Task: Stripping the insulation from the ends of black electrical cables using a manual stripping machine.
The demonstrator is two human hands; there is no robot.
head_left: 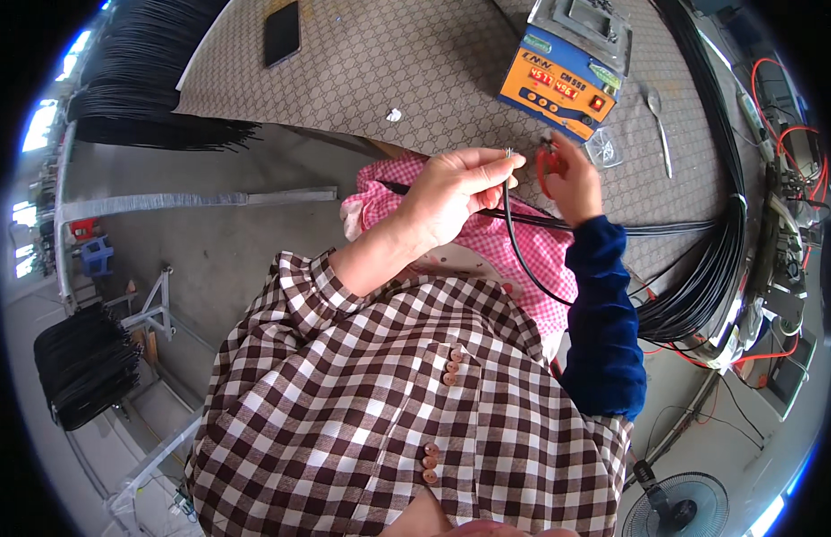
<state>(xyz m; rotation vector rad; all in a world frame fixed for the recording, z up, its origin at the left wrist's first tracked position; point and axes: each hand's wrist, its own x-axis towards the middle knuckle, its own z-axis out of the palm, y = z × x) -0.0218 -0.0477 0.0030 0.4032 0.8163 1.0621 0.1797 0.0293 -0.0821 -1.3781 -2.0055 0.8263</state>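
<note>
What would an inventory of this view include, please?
Patterned table: 1, brown, upper centre
Thin cable: 1, black, centre
Handheld tool: 1, red, centre
Boxy device: 1, orange and blue, table
Rectangular phone: 1, black, table left
Metal spoon: 1, silver, table right
Crumpled scrap: 1, white, table
Plastic bag: 1, clear, beside device
Cable bundles: several, black, left and right
Gingham cloth: 1, pink, lap
Caged fan: 1, black, lower right
Plastic stool: 1, blue, far left
Left hand: 1, bare, on cable
Right hand: 1, bare, on tool
</note>
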